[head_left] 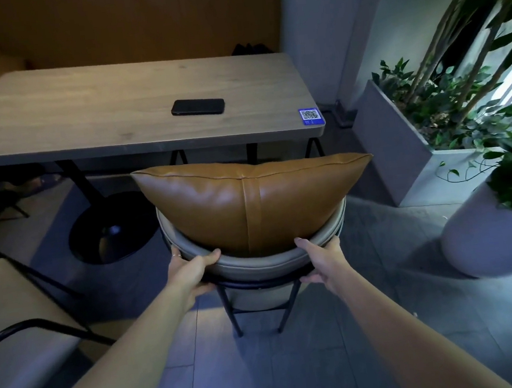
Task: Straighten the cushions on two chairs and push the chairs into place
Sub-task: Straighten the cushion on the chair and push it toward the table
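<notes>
A chair with a curved grey padded backrest (256,260) and thin black legs stands right in front of me, facing the wooden table (93,115). A tan leather cushion (249,200) stands upright inside the backrest, its top edge just below the table's front edge. My left hand (190,272) grips the backrest's left side, thumb on top. My right hand (321,261) grips its right side the same way. A second chair (17,310) with a beige seat and black frame shows partly at the lower left; no cushion is visible on it.
A black phone (197,106) and a blue QR sticker (310,116) lie on the table. The table's round black base (109,231) sits left of the chair. A grey planter (393,147) with plants and a round grey pot (482,242) stand at the right.
</notes>
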A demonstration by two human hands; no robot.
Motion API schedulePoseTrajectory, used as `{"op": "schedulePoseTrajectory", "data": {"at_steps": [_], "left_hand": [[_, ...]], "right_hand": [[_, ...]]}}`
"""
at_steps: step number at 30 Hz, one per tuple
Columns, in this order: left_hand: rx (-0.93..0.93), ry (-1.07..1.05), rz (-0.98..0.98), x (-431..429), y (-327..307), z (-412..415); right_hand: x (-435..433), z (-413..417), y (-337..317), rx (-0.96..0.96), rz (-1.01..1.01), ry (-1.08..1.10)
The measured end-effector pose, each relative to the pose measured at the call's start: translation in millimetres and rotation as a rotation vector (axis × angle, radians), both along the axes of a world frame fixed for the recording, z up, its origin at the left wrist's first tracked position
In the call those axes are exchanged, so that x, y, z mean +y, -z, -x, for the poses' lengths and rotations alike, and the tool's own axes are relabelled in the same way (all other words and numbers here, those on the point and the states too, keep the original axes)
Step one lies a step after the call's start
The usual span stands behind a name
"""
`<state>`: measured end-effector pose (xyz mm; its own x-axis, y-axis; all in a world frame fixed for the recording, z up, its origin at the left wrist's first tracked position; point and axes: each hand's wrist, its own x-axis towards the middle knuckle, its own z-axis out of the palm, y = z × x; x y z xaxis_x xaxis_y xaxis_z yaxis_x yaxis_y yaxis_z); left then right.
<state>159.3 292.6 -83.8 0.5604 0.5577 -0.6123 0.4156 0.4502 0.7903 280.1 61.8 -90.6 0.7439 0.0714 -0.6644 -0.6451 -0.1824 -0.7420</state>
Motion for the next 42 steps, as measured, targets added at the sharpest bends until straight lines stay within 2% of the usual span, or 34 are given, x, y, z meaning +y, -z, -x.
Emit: {"op": "schedulePoseTrajectory", "data": {"at_steps": [3, 7, 9, 13, 16, 20, 26, 30, 33, 42], "left_hand": [[0.076, 0.077, -0.212, -2, -7, 6], [0.043, -0.096, -0.507, -6, -48, 5], [0.023, -0.094, -0.778, -11, -78, 1], [-0.054, 0.146, -1.32, -36, -133, -19], [-0.045, 0.456, -1.53, -68, -148, -49], [0.022, 0.78, -1.523, -105, -144, -95], [0.182, 0.992, -1.479, -130, -123, -155], [0.271, 1.02, -1.512, -134, -111, -169], [0.272, 0.982, -1.58, -134, -104, -172], [0.277, 0.955, -1.589, -134, -101, -175]], "right_hand": [[-1, 3, 0, 0.006, -0.008, 0.011], [1, 9, -5, 0.0, -0.005, 0.039], [3, 14, -7, 0.018, 0.0, 0.048], [0, 17, -12, 0.095, -0.032, 0.034], [-6, 13, -13, 0.152, -0.07, 0.026], [-16, -2, -13, 0.166, -0.095, 0.026], [-28, -38, -13, 0.072, -0.046, -0.058], [-29, -47, -11, 0.053, -0.052, -0.113], [-30, -48, -5, 0.038, -0.07, -0.124], [-33, -53, 1, 0.06, -0.075, -0.153]]}}
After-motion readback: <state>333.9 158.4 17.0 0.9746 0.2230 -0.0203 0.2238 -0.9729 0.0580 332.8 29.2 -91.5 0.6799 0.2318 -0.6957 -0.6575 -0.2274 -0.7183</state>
